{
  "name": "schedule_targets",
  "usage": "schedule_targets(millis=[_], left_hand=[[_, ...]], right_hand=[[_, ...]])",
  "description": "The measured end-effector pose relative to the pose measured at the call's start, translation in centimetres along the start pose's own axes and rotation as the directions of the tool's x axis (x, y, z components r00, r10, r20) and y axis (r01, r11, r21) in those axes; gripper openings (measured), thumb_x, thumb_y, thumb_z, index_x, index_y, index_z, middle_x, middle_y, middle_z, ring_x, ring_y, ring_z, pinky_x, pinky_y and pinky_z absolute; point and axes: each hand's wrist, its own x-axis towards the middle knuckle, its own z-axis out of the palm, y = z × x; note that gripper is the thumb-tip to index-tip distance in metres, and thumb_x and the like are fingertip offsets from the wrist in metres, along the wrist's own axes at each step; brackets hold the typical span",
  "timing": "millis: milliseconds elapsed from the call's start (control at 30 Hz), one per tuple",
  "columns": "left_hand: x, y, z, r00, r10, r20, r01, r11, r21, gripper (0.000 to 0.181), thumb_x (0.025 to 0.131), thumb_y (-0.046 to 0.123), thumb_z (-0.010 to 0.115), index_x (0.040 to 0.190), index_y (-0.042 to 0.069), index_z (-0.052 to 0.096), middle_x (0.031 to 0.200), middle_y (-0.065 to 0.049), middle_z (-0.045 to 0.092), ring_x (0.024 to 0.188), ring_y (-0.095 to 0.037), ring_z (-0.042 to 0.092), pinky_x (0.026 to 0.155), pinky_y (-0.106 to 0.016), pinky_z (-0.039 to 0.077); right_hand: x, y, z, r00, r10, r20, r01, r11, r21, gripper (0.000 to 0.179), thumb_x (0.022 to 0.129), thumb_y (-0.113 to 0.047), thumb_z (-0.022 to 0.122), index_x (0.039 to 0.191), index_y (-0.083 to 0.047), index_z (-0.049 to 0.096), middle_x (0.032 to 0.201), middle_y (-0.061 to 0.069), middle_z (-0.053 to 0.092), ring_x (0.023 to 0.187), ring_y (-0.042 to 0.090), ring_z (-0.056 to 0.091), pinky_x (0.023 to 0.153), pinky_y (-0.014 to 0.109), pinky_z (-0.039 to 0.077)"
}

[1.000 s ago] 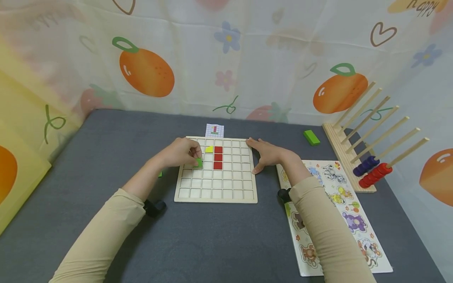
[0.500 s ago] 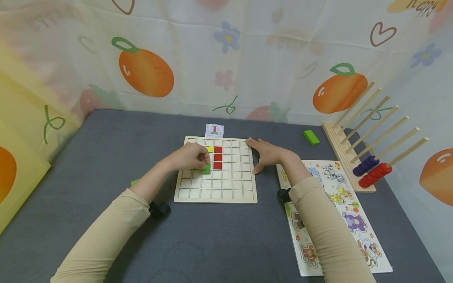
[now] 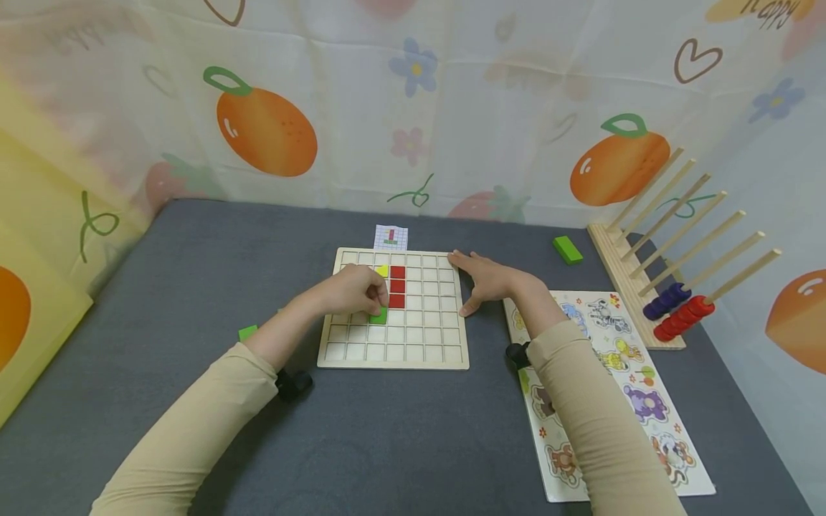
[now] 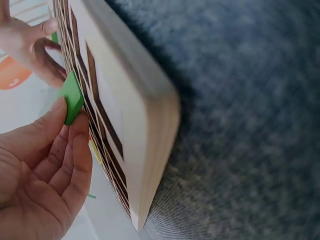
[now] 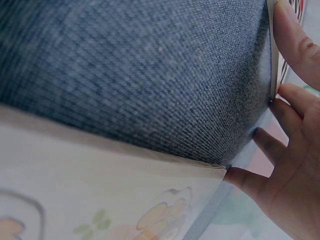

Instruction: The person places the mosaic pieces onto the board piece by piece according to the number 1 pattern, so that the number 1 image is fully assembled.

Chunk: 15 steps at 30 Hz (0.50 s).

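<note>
On the dark table lies a pale wooden grid board. Between thumb and fingertips my left hand pinches a green square tile, low over the board's left-middle cells. The left wrist view shows that tile tilted against the grid. Red tiles form a short column on the board, and a yellow tile, partly covered by my fingers, sits left of the top one. My right hand spreads along the board's right side, thumb and forefinger touching its edge.
A small gridded card lies behind the board. Another green tile is beside my left forearm. To the right are a green block, an animal picture board under my right forearm, and a pegged wooden rack with blue and red beads.
My left hand has carried the green tile rightward and toward me across the board. The green tile beside the left forearm shows more fully now. My right hand stays put.
</note>
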Motion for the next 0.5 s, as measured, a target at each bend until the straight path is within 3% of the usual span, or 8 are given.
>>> schedule_targets(millis=[500], left_hand=[[0.16, 0.47, -0.05, 0.999, 0.021, -0.038, -0.016, 0.994, 0.11, 0.006, 0.08, 0.002, 0.078, 0.083, 0.006, 0.075, 0.081, -0.005, 0.074, 0.075, -0.012, 0.064, 0.076, -0.028, 0.051]], right_hand=[[0.0, 0.07, -0.08, 1.0, -0.001, 0.008, 0.001, 1.0, 0.002, 0.11, 0.08, -0.024, 0.082, 0.16, -0.017, 0.006, 0.169, 0.007, -0.003, 0.156, 0.036, -0.008, 0.123, 0.061, 0.008]])
